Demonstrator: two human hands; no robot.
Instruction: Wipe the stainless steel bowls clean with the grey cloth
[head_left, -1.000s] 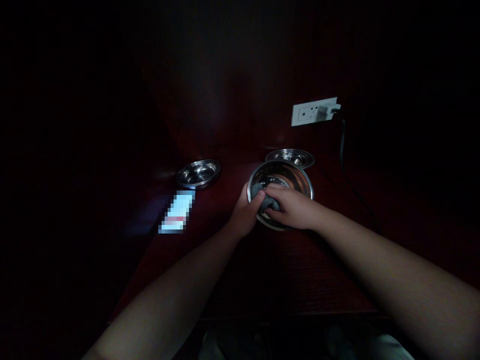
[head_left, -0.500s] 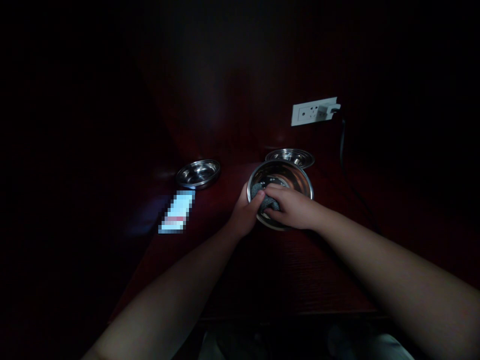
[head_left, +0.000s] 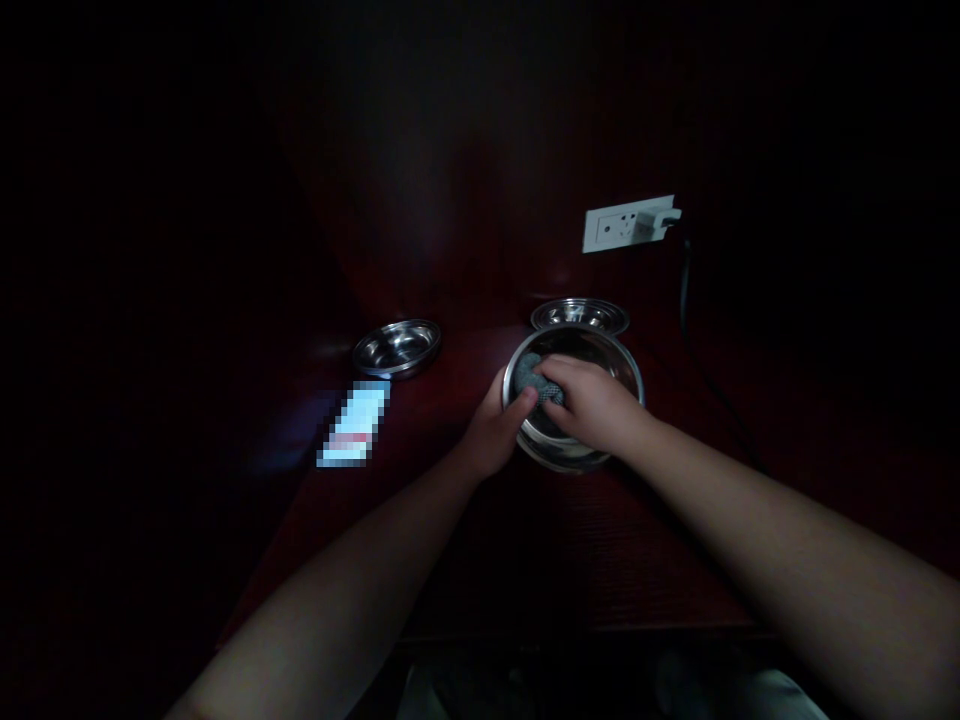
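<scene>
Apparently wiping: right hand (head_left: 598, 403) has fingers clamped on the cloth (head_left: 533, 373) inside the bowl (head_left: 561, 457); left hand (head_left: 495, 437) clamps the bowl, which another stroke needs steady.

From where I stand, a shiny steel dish (head_left: 397, 347) sits on the left of the dark red tabletop (head_left: 427, 420), with a glowing screen (head_left: 354, 424), blurred into blocks, just on its near side. Farther right lies a second steel dish (head_left: 581, 312), its near edge hidden. Above it, on the dim far wall (head_left: 480, 190), I see a white socket plate (head_left: 611, 228), a white plug (head_left: 666, 218) at its right end and a dark cord (head_left: 684, 290) hanging down.
</scene>
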